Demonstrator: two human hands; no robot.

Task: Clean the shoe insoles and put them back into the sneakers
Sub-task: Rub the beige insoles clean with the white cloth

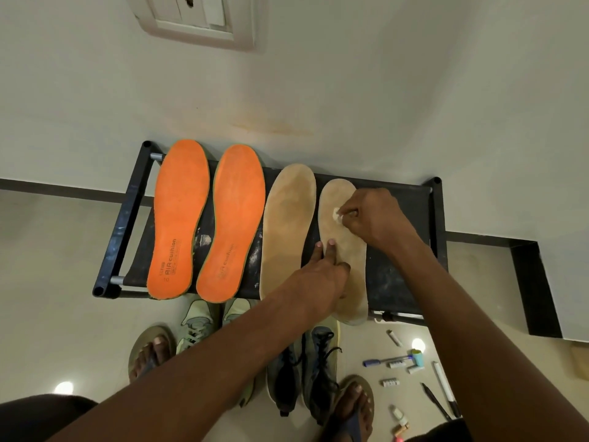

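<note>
Several insoles lie side by side on a low black rack: two orange ones at the left and two tan ones at the right. My right hand pinches a small white wad against the upper part of the rightmost tan insole. My left hand presses that insole's lower half with straight fingers. A pale green pair of sneakers and a dark blue pair stand on the floor below the rack.
The rack stands against a white wall with a switch plate above. My sandalled feet flank the sneakers. Pens, markers and small tubes lie scattered on the tiled floor at the lower right.
</note>
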